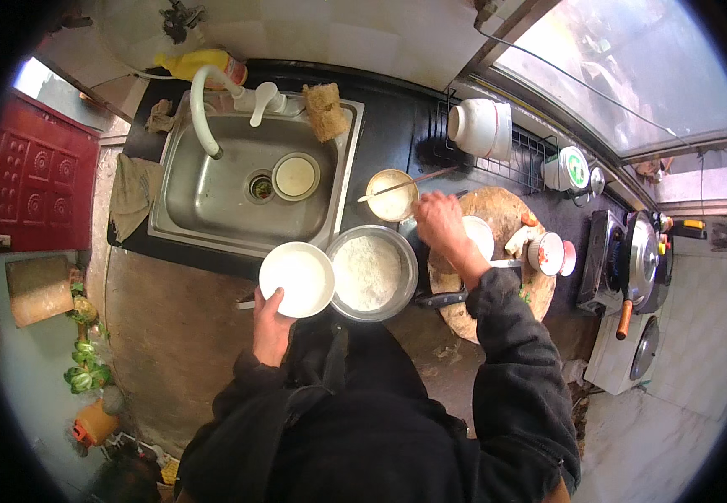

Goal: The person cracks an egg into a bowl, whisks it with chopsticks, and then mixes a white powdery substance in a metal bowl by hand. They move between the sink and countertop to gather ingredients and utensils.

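My left hand [272, 324] grips a white bowl [297, 280] by its near side, thumb over the rim. Its inside looks plain white, and I cannot tell what it contains. Touching or just beside it stands a metal basin [409, 276] of white flour-like powder [366, 273]. My right hand [442, 223] hovers over the counter with fingers curled; whether they pinch anything is hidden. Just left of it sits a small bowl [373, 179] with pale contents and chopsticks [423, 177] laid across it. Partly behind my right wrist is another white bowl [480, 236].
A round wooden chopping board [489, 201] bears a black-handled knife [442, 299] and patterned cups [546, 253]. The steel sink [225, 201] holds a bowl [296, 177]. Stacked bowls [480, 129] lie on a wire rack [527, 166]. A lidded pan [641, 258] sits on a lit gas stove [601, 264].
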Demonstrator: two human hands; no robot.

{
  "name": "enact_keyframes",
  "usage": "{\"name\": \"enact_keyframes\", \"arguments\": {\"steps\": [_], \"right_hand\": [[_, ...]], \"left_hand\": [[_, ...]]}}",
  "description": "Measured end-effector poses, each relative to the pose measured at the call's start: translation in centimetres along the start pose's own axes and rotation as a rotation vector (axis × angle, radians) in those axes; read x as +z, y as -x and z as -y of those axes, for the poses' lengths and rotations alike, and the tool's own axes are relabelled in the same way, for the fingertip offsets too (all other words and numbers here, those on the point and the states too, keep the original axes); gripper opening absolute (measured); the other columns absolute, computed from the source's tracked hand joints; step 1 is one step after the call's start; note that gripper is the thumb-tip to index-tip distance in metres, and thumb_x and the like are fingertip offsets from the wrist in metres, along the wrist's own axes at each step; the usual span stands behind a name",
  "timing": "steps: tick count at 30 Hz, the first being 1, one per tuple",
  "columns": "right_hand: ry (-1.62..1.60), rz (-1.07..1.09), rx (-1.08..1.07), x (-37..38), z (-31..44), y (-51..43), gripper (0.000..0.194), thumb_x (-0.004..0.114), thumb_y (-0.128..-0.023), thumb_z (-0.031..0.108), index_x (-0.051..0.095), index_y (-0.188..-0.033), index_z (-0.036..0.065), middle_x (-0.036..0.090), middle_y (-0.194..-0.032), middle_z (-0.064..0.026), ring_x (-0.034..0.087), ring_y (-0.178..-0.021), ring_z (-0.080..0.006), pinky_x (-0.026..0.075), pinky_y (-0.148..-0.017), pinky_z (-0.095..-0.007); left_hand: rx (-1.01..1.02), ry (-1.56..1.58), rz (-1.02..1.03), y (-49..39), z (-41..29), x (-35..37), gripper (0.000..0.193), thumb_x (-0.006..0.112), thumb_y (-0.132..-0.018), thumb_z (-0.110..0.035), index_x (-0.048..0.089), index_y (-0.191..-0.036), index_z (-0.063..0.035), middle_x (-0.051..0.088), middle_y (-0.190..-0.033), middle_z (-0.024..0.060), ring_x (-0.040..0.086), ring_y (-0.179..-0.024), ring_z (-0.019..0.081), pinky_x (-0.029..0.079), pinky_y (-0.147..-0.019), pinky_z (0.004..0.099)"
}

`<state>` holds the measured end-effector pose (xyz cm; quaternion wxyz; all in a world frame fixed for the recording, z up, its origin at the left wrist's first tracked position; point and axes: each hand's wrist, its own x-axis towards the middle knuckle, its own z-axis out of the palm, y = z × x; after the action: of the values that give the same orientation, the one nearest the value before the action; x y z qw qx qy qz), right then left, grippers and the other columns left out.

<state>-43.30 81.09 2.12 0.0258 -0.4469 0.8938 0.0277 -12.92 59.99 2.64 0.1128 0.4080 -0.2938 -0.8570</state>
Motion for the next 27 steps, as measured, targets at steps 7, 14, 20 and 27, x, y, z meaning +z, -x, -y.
{"name": "enact_keyframes", "arguments": {"steps": [7,14,20,27], "right_hand": [[0.250,0.329,-0.045,5.7,-6.2,-4.8,0.010,0.063,-0.077,0.014,0.072,-0.080,0.014,0.070,-0.093,-0.0064,0.062,-0.103,-0.0238,0.045,-0.078,-0.0415],[0.327,0.263,-0.369,6.3,-7.7,-6.0,0.010,0.063,-0.076,0.013,0.071,-0.080,0.014,0.070,-0.081,-0.0038,0.069,-0.079,-0.0220,0.050,-0.068,-0.0339],[0.246,0.358,-0.496,3.3,-9.9,-5.8,0.008,0.065,-0.075,0.007,0.066,-0.082,0.011,0.068,-0.087,-0.0061,0.069,-0.081,-0.0254,0.055,-0.067,-0.0373],[0.199,0.221,-0.512,-1.0,-11.1,-5.9,0.015,0.062,-0.076,0.007,0.065,-0.090,0.009,0.064,-0.100,-0.0070,0.067,-0.089,-0.0246,0.055,-0.070,-0.0354]], "left_hand": [[0.032,0.032,-0.077,1.0,0.1,-1.2,0.058,0.058,-0.092,-0.015,0.032,-0.143,-0.0098,0.045,-0.138,0.0142,0.047,-0.127,0.0307,0.046,-0.099,0.0501],[0.086,0.049,-0.140,2.1,0.6,-2.0,0.060,0.059,-0.092,-0.023,0.033,-0.145,-0.0146,0.046,-0.139,0.0109,0.049,-0.127,0.0296,0.048,-0.097,0.0498],[0.100,0.113,-0.120,1.6,0.5,-1.6,0.061,0.061,-0.090,-0.019,0.033,-0.142,-0.0091,0.046,-0.137,0.0144,0.050,-0.125,0.0312,0.048,-0.097,0.0496],[0.055,0.115,-0.076,0.7,0.8,-0.6,0.058,0.060,-0.090,-0.016,0.034,-0.141,-0.0081,0.046,-0.136,0.0149,0.049,-0.126,0.0315,0.048,-0.098,0.0500]]}}
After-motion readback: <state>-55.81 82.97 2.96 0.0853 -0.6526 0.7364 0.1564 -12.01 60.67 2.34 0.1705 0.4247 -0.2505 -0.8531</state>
